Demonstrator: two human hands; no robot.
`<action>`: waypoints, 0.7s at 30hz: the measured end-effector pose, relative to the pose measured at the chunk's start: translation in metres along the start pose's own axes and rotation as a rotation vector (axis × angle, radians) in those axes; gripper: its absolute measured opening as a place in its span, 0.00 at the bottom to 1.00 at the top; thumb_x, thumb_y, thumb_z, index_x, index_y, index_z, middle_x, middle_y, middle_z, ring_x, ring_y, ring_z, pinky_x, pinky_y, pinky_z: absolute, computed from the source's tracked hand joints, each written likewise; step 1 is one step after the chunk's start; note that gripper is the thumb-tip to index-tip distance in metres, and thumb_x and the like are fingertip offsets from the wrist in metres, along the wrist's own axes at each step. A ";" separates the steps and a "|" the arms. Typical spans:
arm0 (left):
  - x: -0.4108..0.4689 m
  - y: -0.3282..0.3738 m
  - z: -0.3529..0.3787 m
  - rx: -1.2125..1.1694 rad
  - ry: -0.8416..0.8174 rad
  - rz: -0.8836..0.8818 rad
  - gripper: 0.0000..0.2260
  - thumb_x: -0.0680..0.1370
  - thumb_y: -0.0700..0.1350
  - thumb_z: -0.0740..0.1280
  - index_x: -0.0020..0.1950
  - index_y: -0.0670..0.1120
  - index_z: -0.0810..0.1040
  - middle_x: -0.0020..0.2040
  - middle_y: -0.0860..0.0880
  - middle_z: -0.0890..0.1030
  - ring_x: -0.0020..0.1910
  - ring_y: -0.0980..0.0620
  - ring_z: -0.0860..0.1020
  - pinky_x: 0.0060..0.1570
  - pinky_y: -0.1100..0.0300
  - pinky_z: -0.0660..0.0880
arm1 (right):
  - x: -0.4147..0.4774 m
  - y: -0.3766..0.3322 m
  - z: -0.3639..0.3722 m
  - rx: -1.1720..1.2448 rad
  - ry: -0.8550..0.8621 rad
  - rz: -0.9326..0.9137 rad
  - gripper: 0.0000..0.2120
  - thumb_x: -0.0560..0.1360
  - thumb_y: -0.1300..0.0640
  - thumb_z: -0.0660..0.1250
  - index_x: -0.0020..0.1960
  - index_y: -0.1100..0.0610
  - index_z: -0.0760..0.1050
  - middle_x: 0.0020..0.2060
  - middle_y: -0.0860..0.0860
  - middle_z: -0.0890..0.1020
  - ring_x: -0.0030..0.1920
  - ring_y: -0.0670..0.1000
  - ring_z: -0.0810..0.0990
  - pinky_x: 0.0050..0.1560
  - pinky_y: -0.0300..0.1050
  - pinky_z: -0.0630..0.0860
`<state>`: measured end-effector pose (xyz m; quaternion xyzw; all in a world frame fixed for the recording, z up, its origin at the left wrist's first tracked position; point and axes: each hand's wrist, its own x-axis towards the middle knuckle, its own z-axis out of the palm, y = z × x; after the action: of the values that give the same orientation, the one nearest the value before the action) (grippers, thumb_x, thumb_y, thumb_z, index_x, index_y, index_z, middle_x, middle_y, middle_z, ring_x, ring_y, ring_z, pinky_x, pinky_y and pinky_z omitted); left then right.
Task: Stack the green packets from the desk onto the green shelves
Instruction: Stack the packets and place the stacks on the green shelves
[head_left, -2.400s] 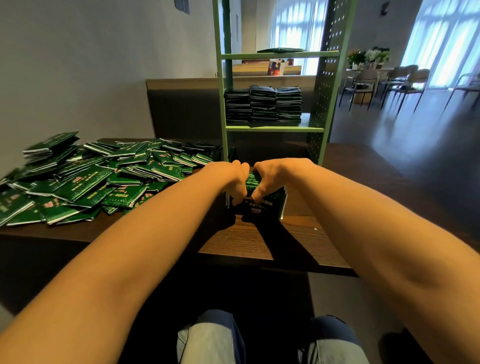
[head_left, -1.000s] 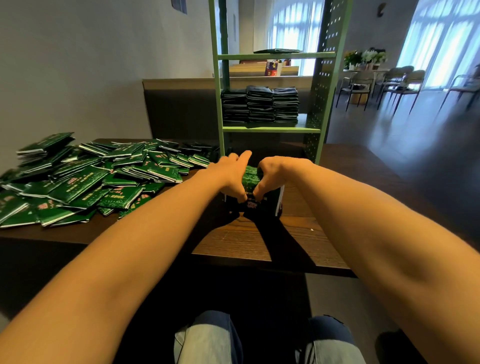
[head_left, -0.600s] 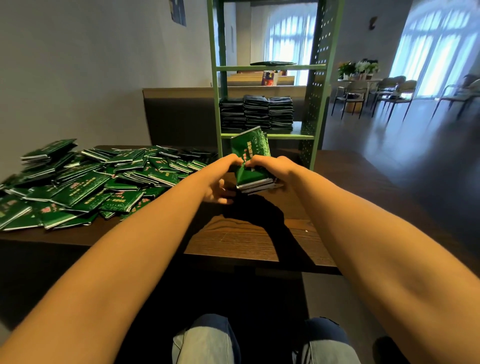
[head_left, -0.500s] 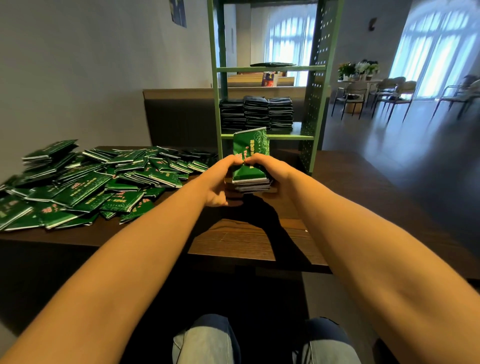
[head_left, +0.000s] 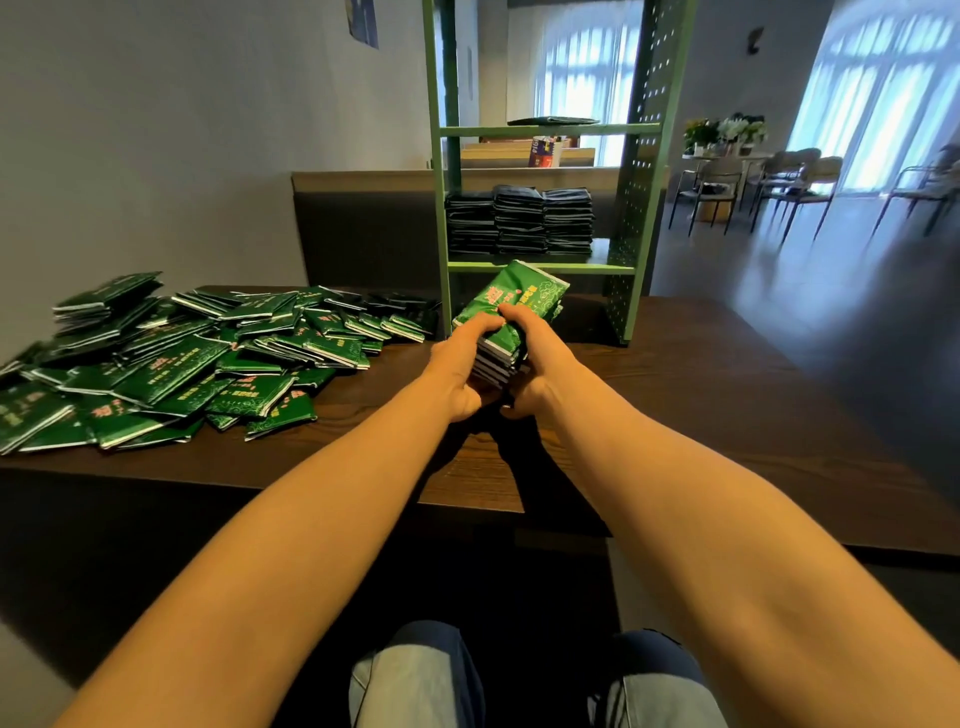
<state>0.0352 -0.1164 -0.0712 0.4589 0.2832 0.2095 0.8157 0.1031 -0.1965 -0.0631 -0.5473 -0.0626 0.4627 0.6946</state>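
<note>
Both hands clasp one bundle of green packets (head_left: 511, 306), lifted off the desk and tilted so its far end points up toward the shelf. My left hand (head_left: 460, 364) grips its left side and my right hand (head_left: 535, 358) its right side, thumbs on top. The green shelves (head_left: 540, 267) stand on the desk just beyond, with three dark stacks of packets (head_left: 519, 221) on the middle board. A big loose heap of green packets (head_left: 197, 353) covers the desk's left half.
The dark wooden desk (head_left: 701, 405) has bare surface to the right of my hands. One flat packet (head_left: 553, 121) lies on the upper shelf board. A grey wall runs along the left. Chairs and a table (head_left: 753, 182) stand far off at the right.
The bundle stood on the desk between my hands a second ago. Both hands have since lifted it, tipped it and carried it forward toward the shelf.
</note>
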 end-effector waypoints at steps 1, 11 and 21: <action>0.002 -0.001 0.000 -0.028 0.037 0.032 0.35 0.60 0.49 0.79 0.65 0.45 0.75 0.60 0.37 0.79 0.51 0.38 0.82 0.40 0.47 0.81 | 0.001 0.000 0.001 0.020 -0.006 0.007 0.19 0.76 0.42 0.71 0.50 0.59 0.79 0.41 0.58 0.84 0.47 0.57 0.80 0.44 0.52 0.72; 0.024 0.016 -0.018 0.018 0.111 0.188 0.42 0.53 0.50 0.78 0.67 0.47 0.72 0.62 0.37 0.78 0.55 0.37 0.81 0.47 0.39 0.80 | 0.006 -0.017 -0.005 0.069 0.065 -0.105 0.29 0.73 0.38 0.74 0.64 0.56 0.77 0.53 0.57 0.82 0.51 0.57 0.82 0.43 0.51 0.80; 0.018 0.070 -0.002 0.243 -0.071 0.080 0.12 0.74 0.49 0.66 0.54 0.45 0.78 0.47 0.42 0.82 0.42 0.45 0.81 0.41 0.56 0.79 | 0.009 -0.060 -0.003 -0.051 0.054 -0.220 0.15 0.78 0.48 0.69 0.57 0.57 0.76 0.49 0.56 0.81 0.50 0.54 0.79 0.42 0.50 0.78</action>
<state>0.0415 -0.0701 -0.0163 0.5722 0.2588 0.1898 0.7547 0.1446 -0.1904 -0.0194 -0.5668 -0.1151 0.3669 0.7286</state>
